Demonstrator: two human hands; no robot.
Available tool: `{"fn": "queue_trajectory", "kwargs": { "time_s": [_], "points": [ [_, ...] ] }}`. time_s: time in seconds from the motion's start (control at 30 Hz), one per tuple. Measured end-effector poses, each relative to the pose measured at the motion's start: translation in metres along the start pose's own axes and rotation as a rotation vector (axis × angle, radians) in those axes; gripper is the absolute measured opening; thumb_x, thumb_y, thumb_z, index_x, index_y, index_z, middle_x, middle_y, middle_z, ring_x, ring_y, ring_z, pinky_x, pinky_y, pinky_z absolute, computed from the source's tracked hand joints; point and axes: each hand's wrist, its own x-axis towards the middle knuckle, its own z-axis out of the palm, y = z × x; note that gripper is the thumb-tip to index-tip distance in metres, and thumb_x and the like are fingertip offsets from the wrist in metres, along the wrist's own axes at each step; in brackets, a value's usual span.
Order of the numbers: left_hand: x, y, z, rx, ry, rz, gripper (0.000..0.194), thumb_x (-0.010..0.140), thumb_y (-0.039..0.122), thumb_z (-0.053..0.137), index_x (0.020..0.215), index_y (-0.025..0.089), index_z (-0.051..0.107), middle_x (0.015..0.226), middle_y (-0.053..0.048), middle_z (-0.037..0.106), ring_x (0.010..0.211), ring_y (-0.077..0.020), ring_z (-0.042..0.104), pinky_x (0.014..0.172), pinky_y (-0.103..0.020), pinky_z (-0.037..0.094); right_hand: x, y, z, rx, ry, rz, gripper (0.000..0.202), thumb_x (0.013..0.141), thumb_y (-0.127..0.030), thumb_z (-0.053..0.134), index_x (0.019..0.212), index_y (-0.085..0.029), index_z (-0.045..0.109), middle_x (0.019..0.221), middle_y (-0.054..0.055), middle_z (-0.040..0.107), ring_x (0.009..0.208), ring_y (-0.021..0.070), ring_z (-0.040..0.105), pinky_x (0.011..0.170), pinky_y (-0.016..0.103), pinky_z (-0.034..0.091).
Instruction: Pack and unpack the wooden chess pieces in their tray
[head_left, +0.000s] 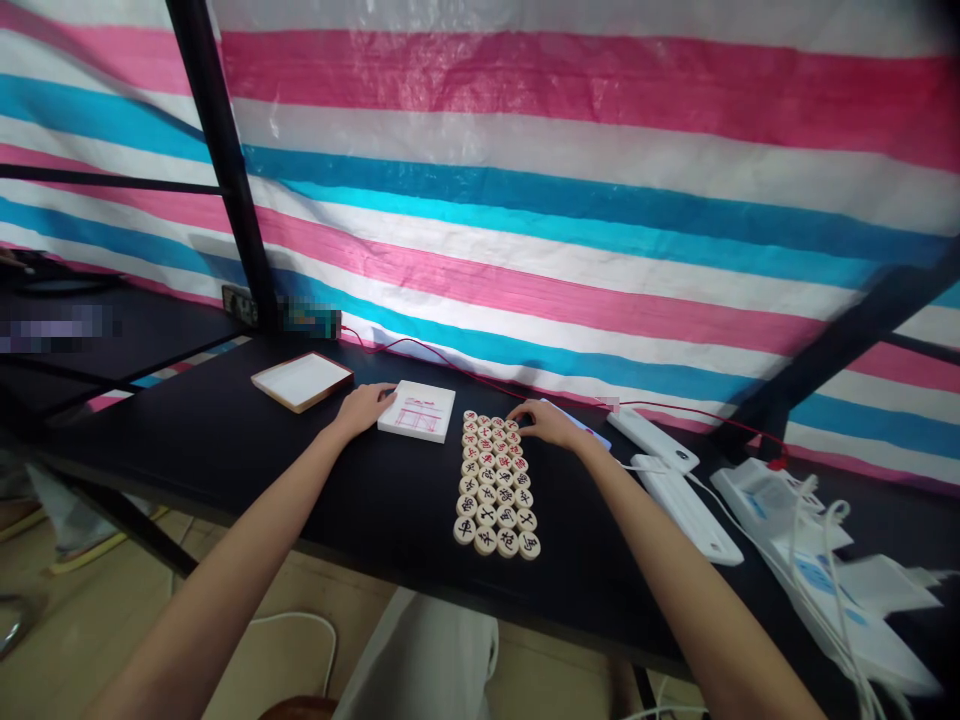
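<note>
Xiangqi pieces [487,493], pale round discs with red or black characters, lie in a tight block of rows on the black table. At the block's far right corner my right hand [551,422] has its thumb and fingers apart, touching or very near the edge pieces; none is lifted. My left hand [364,410] rests with fingers stretched against the left edge of a flat white box [416,410] with red print on top. Left of that hand lies a shallow open box lid [304,382] with a white inside and brown rim.
White power banks or adapters [686,508] and a power strip [825,580] with cables stand at the right. A red cable [450,362] runs along the table's back edge, before a striped sheet [525,240]. Black metal posts [225,150] frame the table.
</note>
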Motion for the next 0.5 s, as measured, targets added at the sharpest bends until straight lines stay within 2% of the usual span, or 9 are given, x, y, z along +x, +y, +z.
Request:
{"fn": "queue_trajectory", "kwargs": {
  "time_s": [0.13, 0.27, 0.37, 0.5],
  "points": [
    [-0.001, 0.001, -0.001, -0.001, 0.003, -0.011, 0.045, 0.084, 0.044, 0.038, 0.12, 0.024, 0.056, 0.089, -0.003, 0.067, 0.082, -0.0186, 0.06, 0.064, -0.023, 0.04, 0.0, 0.007, -0.002, 0.001, 0.014, 0.028, 0.023, 0.071, -0.032, 0.065, 0.091, -0.02, 0.067, 0.094, 0.004, 0.065, 0.085, 0.0161, 0.058, 0.075, 0.024, 0.041],
    [-0.002, 0.003, -0.002, -0.005, -0.005, -0.024, 0.045, 0.084, 0.043, 0.038, 0.121, 0.024, 0.055, 0.09, -0.003, 0.067, 0.083, -0.0185, 0.06, 0.065, -0.023, 0.04, 0.01, 0.003, -0.012, 0.037, 0.161, 0.083, 0.027, 0.074, -0.038, 0.062, 0.091, -0.018, 0.066, 0.093, 0.005, 0.066, 0.084, 0.0162, 0.058, 0.074, 0.024, 0.042],
    [-0.001, 0.003, -0.002, -0.001, -0.005, -0.019, 0.044, 0.084, 0.043, 0.038, 0.121, 0.025, 0.055, 0.088, -0.003, 0.067, 0.084, -0.0189, 0.06, 0.065, -0.023, 0.041, 0.032, -0.026, -0.016, 0.028, 0.245, 0.029, 0.026, 0.075, -0.038, 0.06, 0.091, -0.017, 0.065, 0.093, 0.004, 0.066, 0.085, 0.0154, 0.058, 0.075, 0.024, 0.041],
    [-0.002, 0.005, -0.002, 0.002, -0.001, -0.018, 0.043, 0.085, 0.042, 0.038, 0.119, 0.024, 0.056, 0.083, -0.003, 0.067, 0.08, -0.0185, 0.06, 0.063, -0.023, 0.04, 0.073, -0.092, -0.004, -0.05, 0.163, -0.038, 0.031, 0.078, -0.046, 0.055, 0.099, -0.024, 0.062, 0.099, -0.001, 0.065, 0.089, 0.0142, 0.057, 0.072, 0.022, 0.04]
  ]
}}
